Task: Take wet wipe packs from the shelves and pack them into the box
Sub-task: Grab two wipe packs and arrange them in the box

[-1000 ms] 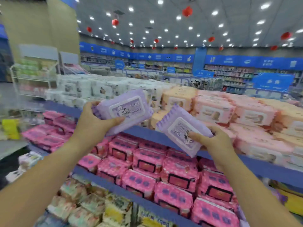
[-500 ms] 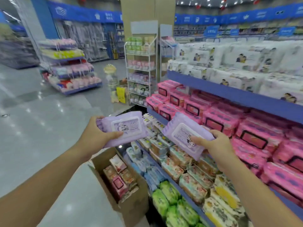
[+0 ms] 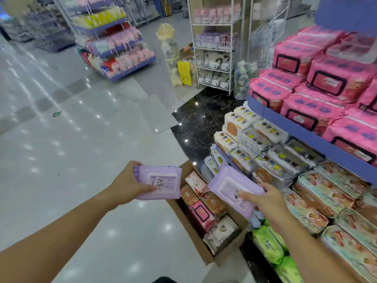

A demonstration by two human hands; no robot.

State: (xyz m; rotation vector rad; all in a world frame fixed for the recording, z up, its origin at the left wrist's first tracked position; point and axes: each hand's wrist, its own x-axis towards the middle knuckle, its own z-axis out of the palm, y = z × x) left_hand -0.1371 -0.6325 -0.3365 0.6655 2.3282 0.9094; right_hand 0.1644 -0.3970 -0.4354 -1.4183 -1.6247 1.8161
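The shelves (image 3: 302, 127) on the right were seen well stocked. The cardboard box (image 3: 193, 240) on the near floor was judged partly filled, with room left. Above it two purple packs were yet unpacked: the left pack (image 3: 161, 180) was gripped by the left hand (image 3: 126, 186), the right pack (image 3: 230, 186) by the right hand (image 3: 267, 201).

Single head-worn wide view looks forward and down over box (image 3: 191, 237), shelves (image 3: 306, 131) right

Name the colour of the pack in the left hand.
The pack is light purple with a white label; head view.
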